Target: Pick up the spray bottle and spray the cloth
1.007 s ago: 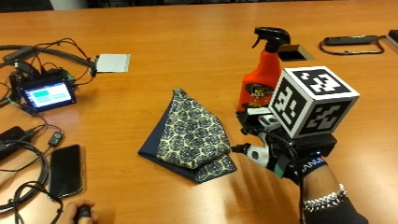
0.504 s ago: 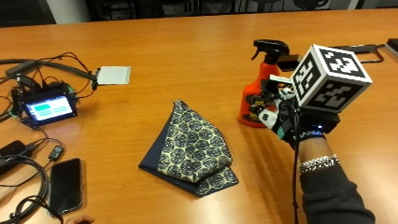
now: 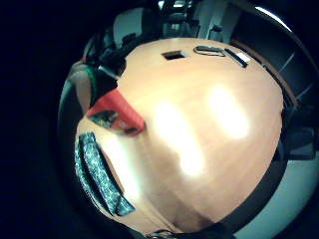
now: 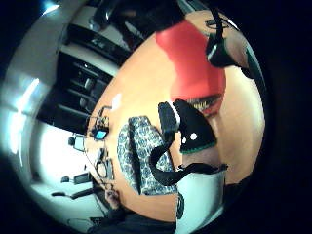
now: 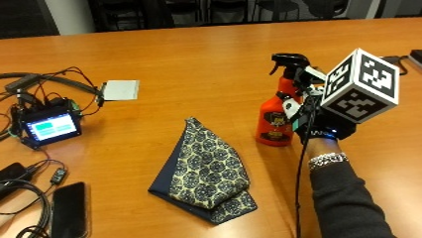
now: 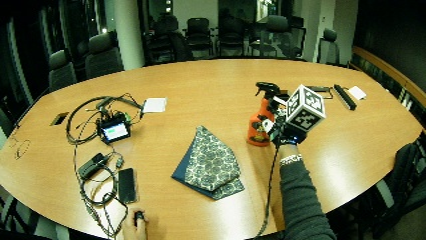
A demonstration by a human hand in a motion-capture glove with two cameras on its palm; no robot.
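Note:
An orange-red spray bottle [image 5: 276, 121] with a black trigger head stands upright on the wooden table [image 5: 198, 54]. My gloved right hand [image 5: 321, 130] is close against the bottle's right side, at the height of its body. In the thumb side palm view the bottle [image 4: 192, 63] looms large and my gloved fingers [image 4: 192, 129] reach out beside it, not wrapped round it. Whether they touch it I cannot tell. A folded dark blue patterned cloth [image 5: 204, 173] lies flat to the bottle's left, nearer the front edge. Both also show in the wide outside view: bottle [image 6: 256, 131], cloth [image 6: 210, 162].
At the left sit a small lit screen device [image 5: 47, 125] among tangled cables, a black phone [image 5: 69, 208] and a white card [image 5: 121, 90]. Flat dark items [image 6: 345, 95] lie at the far right. Office chairs ring the table.
My hand has moved from the front of the table, below the bottle, up to the bottle's right side. Bottle and cloth stay where they were; the outside camera shifted.

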